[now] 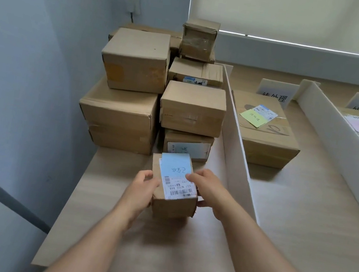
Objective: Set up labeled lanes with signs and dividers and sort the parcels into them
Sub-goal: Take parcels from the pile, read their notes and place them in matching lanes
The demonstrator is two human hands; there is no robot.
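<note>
Pale blue wall left, drawn cream blind behind, light wooden table under soft daylight

body: two bare forearms | hands: no gloves, rings, sleeves

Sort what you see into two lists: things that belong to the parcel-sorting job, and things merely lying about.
Job:
small brown cardboard parcel with blue note, held by left hand and right hand
stacked brown cardboard boxes
white board dividers
white lane signs

Lying about:
wall socket
window blind
</note>
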